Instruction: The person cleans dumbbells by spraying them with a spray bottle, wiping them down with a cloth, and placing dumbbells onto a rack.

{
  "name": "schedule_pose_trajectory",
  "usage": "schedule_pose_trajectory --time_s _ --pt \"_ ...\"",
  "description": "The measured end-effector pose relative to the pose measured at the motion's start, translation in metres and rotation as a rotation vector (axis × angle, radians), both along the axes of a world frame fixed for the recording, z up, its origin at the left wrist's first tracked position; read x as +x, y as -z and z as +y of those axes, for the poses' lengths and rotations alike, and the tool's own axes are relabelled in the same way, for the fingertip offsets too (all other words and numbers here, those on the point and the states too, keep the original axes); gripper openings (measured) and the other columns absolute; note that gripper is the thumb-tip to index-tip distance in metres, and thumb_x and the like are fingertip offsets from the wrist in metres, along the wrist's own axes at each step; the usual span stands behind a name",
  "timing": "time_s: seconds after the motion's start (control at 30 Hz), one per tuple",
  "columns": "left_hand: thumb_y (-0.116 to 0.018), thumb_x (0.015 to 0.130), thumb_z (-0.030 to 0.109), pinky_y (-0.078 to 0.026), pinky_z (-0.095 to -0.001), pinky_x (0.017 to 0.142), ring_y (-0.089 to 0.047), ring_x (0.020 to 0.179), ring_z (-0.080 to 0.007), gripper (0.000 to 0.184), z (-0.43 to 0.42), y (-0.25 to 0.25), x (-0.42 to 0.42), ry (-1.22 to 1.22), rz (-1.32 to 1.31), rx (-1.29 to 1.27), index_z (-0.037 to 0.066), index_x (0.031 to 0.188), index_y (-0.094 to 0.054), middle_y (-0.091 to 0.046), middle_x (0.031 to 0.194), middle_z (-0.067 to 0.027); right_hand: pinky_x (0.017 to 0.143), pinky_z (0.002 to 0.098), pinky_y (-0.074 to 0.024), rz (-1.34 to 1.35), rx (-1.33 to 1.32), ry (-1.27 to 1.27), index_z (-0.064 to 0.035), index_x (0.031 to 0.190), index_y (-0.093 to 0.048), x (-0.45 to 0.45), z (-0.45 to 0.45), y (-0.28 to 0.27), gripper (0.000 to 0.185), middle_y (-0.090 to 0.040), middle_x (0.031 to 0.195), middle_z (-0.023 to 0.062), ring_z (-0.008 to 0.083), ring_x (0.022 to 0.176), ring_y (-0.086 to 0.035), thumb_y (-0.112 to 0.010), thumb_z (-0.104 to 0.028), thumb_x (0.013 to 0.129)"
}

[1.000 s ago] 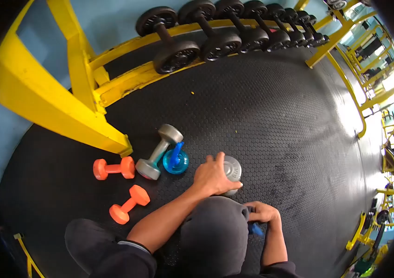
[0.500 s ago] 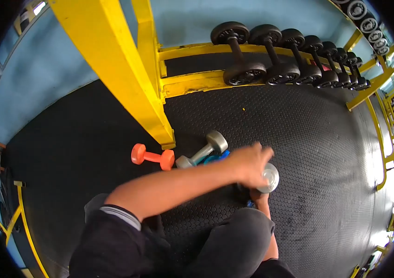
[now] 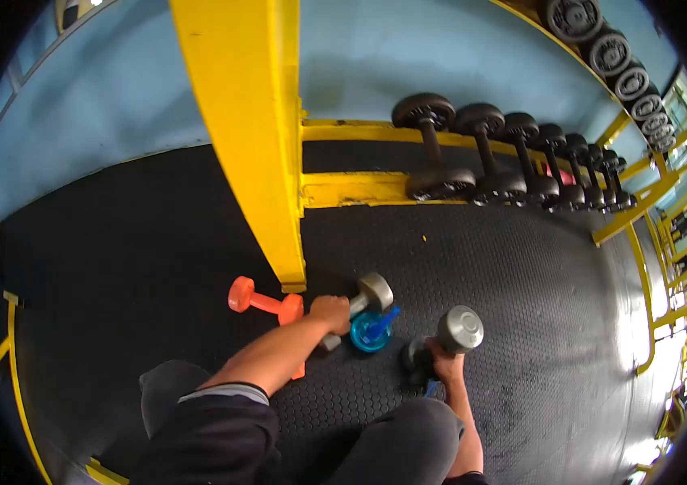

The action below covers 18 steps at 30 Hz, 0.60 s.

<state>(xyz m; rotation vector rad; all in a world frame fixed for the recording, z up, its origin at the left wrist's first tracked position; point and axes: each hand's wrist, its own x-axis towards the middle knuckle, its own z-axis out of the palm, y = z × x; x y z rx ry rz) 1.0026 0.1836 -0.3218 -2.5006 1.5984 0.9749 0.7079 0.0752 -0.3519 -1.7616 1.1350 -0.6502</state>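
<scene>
My left hand [image 3: 330, 314] is wrapped round the handle of a grey dumbbell [image 3: 375, 291] on the floor, its far head showing beyond my fingers. My right hand [image 3: 447, 364] grips a second grey dumbbell [image 3: 462, 329], one round end facing up and the darker end low beside my knee. Between the two lies a translucent blue bottle-like object [image 3: 371, 332] with a darker blue part on top. Left of my left hand rests an orange dumbbell [image 3: 265, 302]. Another orange piece [image 3: 299, 372] shows partly from under my left forearm.
A yellow rack post [image 3: 266, 186] stands just ahead of the orange dumbbell. Several black dumbbells [image 3: 440, 184] line the yellow rack's lower rail, with more on an upper tier [image 3: 608, 53]. Black textured rubber matting [image 3: 521, 388] covers the floor.
My left hand has moved left from beside the right-hand dumbbell onto the other grey dumbbell's handle. The blue object is now uncovered. The view has tilted up slightly.
</scene>
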Motion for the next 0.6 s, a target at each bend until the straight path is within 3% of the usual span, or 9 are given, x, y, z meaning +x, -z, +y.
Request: schedule_pose_trajectory --time_s 0.03,0.13,0.23,0.33,0.43,0.6 --pt "-0.065 0.071 0.021 -0.053 -0.0403 0.082 -0.065 0.099 -0.0306 0.043 0.006 -0.003 -0.004 -0.018 -0.013 0.014 0.0 0.109 -0.061 -0.067 0.105 -0.0183 0.071 0.0336 -0.047 0.066 0.017 0.007 -0.0025 0.094 -0.061 0.007 -0.006 -0.019 0.024 -0.062 0.087 0.0065 0.0188 0.082 -0.058 -0.072 -0.013 0.075" --pt "-0.066 0.072 0.023 -0.051 -0.0398 0.084 -0.065 0.1 -0.0304 0.053 0.027 -0.008 -0.011 -0.11 0.055 0.125 -0.002 0.117 -0.053 -0.066 0.106 -0.019 0.073 0.0338 -0.0472 0.173 -0.053 -0.004 -0.0021 0.102 -0.06 0.019 -0.053 -0.008 0.033 -0.063 0.092 0.0087 0.0196 0.085 -0.059 -0.072 -0.013 0.074" --pt "-0.063 0.075 0.023 -0.051 -0.04 0.084 -0.065 0.101 -0.0303 0.052 0.046 0.0 -0.016 -0.165 0.067 0.16 -0.003 0.118 -0.05 -0.066 0.108 -0.0187 0.081 0.0393 -0.0485 0.417 -0.442 -0.245 -0.0037 0.107 -0.061 0.058 -0.094 -0.039 0.042 -0.065 0.102 0.0144 0.0272 0.094 -0.063 -0.072 -0.028 0.074" --pt "-0.061 0.076 0.023 -0.049 -0.041 0.086 -0.064 0.102 -0.0303 0.051 0.056 0.001 -0.019 -0.207 0.093 0.188 -0.004 0.117 -0.048 -0.065 0.111 -0.0191 0.084 0.0432 -0.0493 0.598 -0.445 -0.416 -0.0057 0.104 -0.066 0.124 -0.115 -0.086 0.04 -0.066 0.101 0.0207 0.0347 0.097 -0.063 -0.067 -0.033 0.075" --pt "-0.06 0.077 0.023 -0.046 -0.0438 0.091 -0.062 0.105 -0.0321 0.05 0.053 0.01 -0.027 -0.257 0.11 0.209 -0.003 0.117 -0.046 -0.063 0.113 -0.0209 0.082 0.0421 -0.0518 0.978 -0.497 -0.662 -0.0055 0.09 -0.07 0.189 -0.12 -0.097 0.028 -0.068 0.094 0.0191 0.0336 0.093 -0.066 -0.065 -0.026 0.073" --pt "-0.06 0.076 0.019 -0.045 -0.0451 0.091 -0.06 0.107 -0.0364 0.045 0.053 0.008 -0.034 -0.399 0.145 0.161 -0.002 0.113 -0.045 -0.062 0.111 -0.023 0.076 0.0415 -0.0539 1.095 -0.531 -0.907 -0.0077 0.092 -0.07 0.273 -0.105 -0.071 0.024 -0.069 0.095 0.0156 0.0307 0.092 -0.067 -0.064 -0.016 0.069"
